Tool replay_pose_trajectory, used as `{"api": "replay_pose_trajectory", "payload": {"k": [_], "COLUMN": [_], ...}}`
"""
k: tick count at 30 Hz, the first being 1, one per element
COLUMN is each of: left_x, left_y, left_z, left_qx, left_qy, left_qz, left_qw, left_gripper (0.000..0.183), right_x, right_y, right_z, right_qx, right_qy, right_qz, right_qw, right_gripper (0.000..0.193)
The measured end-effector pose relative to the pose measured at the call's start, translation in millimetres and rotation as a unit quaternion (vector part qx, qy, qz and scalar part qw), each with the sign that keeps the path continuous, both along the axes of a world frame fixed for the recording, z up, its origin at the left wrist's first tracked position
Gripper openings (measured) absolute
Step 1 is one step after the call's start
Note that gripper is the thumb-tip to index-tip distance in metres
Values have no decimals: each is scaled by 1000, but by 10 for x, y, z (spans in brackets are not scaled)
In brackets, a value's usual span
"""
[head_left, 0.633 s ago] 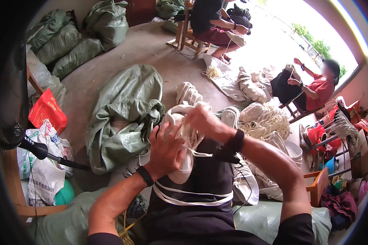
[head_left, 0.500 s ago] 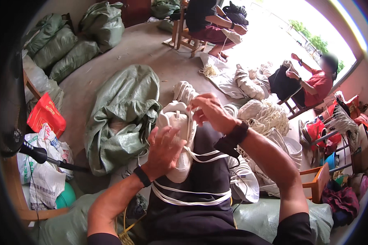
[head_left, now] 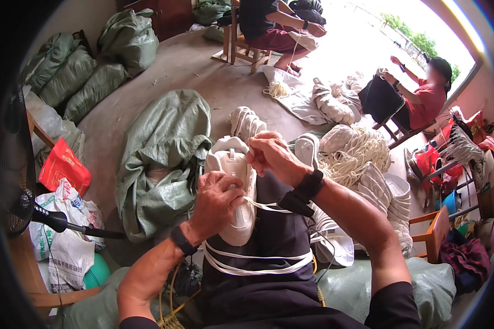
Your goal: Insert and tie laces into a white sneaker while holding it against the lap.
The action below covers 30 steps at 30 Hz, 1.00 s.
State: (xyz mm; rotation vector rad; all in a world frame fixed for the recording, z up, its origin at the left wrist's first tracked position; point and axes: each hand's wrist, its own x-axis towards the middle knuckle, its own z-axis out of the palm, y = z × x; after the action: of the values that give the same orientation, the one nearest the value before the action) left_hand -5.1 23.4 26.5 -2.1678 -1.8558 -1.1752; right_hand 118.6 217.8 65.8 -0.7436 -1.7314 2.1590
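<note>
A white sneaker (head_left: 239,227) lies on my dark-trousered lap, its toe toward me and its tongue and collar away from me. My left hand (head_left: 218,200) is closed over the sneaker's lacing area, fingers bent on the tongue and eyelets. Beside the collar, on the right, my right hand (head_left: 271,158) makes a pinch; the thin shoelace end seems to be in it, mostly hidden by the fingers. A white shoelace (head_left: 269,206) trails from the eyelets across my right thigh. More white laces (head_left: 258,267) lie in loops across both thighs.
Stacked white sneakers (head_left: 246,122) and a heap of laces (head_left: 362,156) lie ahead and to the right. A green woven sack (head_left: 167,137) is on the floor at left, near a black fan (head_left: 19,164). Two people sit on chairs farther off.
My left hand's spread fingers have bent in over the lacing area. My right hand has lowered slightly beside the collar, its fingers pinched closer. The view has shifted a little.
</note>
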Motion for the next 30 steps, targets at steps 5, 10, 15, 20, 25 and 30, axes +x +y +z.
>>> {"api": "replay_pose_trajectory", "payload": {"k": [5, 10, 15, 20, 25, 30], "left_x": [5, -1, -60, -68, -18, 58], "left_y": [14, 33, 31, 16, 19, -8], "left_z": [-34, -60, -34, -20, -61, -121], "left_qx": [6, -19, -37, -49, -49, -23], "left_qy": [-3, -48, -71, -73, -57, -56], "left_qz": [-7, -2, -34, -37, -15, -5], "left_qw": [1000, 999, 996, 995, 997, 998], "left_gripper": [9, 10, 10, 13, 13, 15], "right_x": [8, 49, 76, 51, 50, 145], "right_y": [-62, -142, -118, -126, -51, 465], "right_z": [13, 61, 45, -3, 198, 833], "right_qx": [-36, -18, 17, 12, 67, 494], "right_qy": [25, 54, 49, 39, -24, 122], "right_qz": [-18, 14, 52, 17, -23, -18], "right_qw": [999, 998, 997, 999, 997, 860], "right_gripper": [26, 24, 22, 18, 22, 14]}}
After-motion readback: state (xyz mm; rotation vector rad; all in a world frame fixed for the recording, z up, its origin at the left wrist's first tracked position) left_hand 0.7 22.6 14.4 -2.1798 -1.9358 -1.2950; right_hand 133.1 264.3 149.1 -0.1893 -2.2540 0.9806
